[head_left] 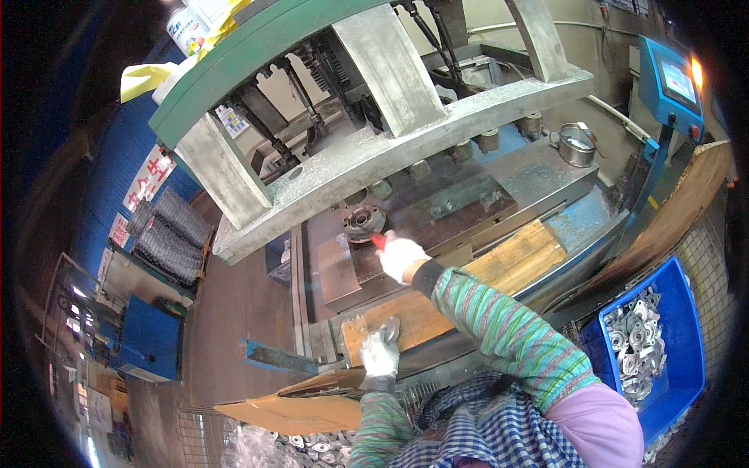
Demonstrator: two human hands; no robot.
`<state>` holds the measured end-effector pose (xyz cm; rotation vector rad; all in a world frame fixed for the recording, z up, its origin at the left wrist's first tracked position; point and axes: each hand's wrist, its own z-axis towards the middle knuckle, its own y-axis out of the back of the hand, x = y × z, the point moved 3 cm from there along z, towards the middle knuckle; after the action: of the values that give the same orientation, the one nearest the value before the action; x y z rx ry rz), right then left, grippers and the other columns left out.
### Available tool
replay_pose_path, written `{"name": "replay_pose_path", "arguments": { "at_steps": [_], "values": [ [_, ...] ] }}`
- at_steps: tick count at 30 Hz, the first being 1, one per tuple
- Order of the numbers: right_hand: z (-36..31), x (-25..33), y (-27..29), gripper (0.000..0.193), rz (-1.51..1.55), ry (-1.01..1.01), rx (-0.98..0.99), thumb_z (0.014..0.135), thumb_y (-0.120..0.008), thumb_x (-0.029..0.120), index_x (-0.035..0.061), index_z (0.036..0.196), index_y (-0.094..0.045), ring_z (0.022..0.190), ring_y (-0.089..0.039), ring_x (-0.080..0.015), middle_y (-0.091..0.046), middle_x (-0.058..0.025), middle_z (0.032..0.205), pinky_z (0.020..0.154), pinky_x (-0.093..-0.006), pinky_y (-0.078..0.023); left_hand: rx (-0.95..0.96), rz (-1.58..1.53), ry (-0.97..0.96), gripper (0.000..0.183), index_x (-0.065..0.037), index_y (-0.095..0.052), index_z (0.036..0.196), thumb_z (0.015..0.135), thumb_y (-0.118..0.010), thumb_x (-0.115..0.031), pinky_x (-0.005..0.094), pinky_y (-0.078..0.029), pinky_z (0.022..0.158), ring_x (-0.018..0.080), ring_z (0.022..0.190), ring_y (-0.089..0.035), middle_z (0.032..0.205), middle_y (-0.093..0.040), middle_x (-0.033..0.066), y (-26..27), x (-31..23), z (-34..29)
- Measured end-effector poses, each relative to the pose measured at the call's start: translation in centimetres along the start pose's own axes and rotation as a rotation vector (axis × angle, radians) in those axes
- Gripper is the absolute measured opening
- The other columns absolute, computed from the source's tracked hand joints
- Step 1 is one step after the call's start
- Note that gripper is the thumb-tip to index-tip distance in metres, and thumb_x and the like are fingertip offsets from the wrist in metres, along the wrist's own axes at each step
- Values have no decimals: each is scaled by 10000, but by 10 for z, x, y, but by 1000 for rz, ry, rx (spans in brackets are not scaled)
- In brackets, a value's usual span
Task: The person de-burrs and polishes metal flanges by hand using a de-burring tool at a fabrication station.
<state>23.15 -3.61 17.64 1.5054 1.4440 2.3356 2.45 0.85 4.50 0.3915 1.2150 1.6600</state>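
Observation:
My right hand [402,260], in a white glove, is closed on a red-handled tool [378,241]. The tool reaches the edge of a round metal fixture [364,223] on the machine bed. What its tip looks like I cannot make out. Nearer to me, my left hand [379,356], also gloved in white, grips a small grey metal casting [390,328] above the left end of a wooden board [445,310]. Its fingertips are partly hidden by the glove and the part.
A heavy press plate [406,148] with hanging studs spans the space over the bed. A blue bin [697,366] of metal castings stands at right, a cardboard box [292,409] of them at lower left. A metal pot [577,147] sits at the bed's far right, near a control screen [677,78].

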Motion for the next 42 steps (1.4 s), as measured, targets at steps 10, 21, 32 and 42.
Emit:
{"name": "replay_pose_path", "arguments": {
  "at_steps": [10, 21, 32, 42],
  "values": [
    [-23, -26, 37, 386, -7, 8, -80, 848, -480, 299, -28, 1050, -443, 819, -579, -393, -594, -244, 856, 711, -446, -458, 58, 2, 41, 200, -88, -638, 874, 680, -589, -95, 423, -458, 722, 316, 790, -589, 798, -622, 123, -1, -3, 1],
    [-131, -237, 163, 410, 270, -87, -900, 831, -553, 68, 0, 1224, -457, 1035, -536, -181, -519, -120, 1201, 895, -282, -427, 177, -162, 384, 318, -50, -595, 898, 692, -693, -272, 383, -465, 744, 316, 813, -601, 842, -627, 161, -1, 14, 1],
    [-188, -341, 144, 358, 138, -517, -1030, 813, -526, 35, -15, 1166, -490, 954, -540, -227, -535, -138, 1112, 878, -315, -400, 149, -664, 704, 617, -78, -337, 1335, 821, -594, -304, 320, -461, 774, 226, 916, -593, 1119, -581, 125, -13, 61, -7],
    [-48, -86, 45, 290, -105, 471, -307, 833, -507, 143, 48, 1105, -535, 997, -525, -302, -564, -154, 1068, 881, -374, -416, 377, -8, 291, 388, -247, -478, 1191, 808, -529, -227, 454, -476, 609, 358, 660, -600, 716, -610, 182, 16, 14, -4]
  ]
}}
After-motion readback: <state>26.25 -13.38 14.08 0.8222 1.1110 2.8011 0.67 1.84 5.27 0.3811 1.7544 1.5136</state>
